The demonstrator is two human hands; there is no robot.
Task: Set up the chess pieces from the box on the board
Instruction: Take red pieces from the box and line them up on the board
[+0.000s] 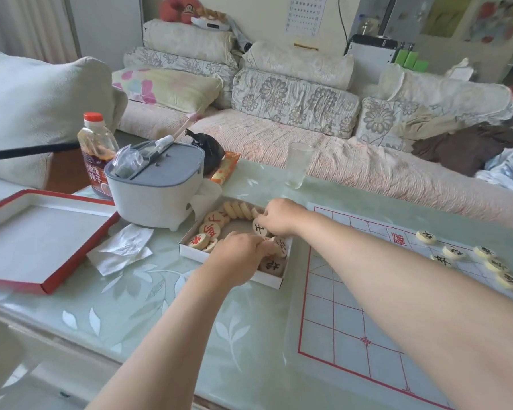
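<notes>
Left hand (237, 255) and right hand (279, 217) each grasp pieces (259, 228) in the box (228, 266); crowded fingers may knock neighbouring pieces out.

Table (148, 315): I see a pale green glass top with a white leaf pattern.
Board (350, 315): a white sheet with a red grid lies flat at the right end of the table.
Box (196, 253): white, shallow and open, just left of the board, with round pieces (209, 229) in it.
Lid (42, 241): red-edged, lying upside down at the left end, well apart from the box.
Tissue (122, 250): crumpled white paper between the lid and the box.
Appliance (154, 196): white body with a grey top, on short feet behind the tissue.
Tumbler (299, 164): clear glass, upright near the far edge.
Snack packet (225, 168): orange, flat, right of the appliance, with a black bag (209, 152) beside it.
Bottle (97, 155): red-capped, behind the appliance; I cannot tell whether it stands on this table.
</notes>
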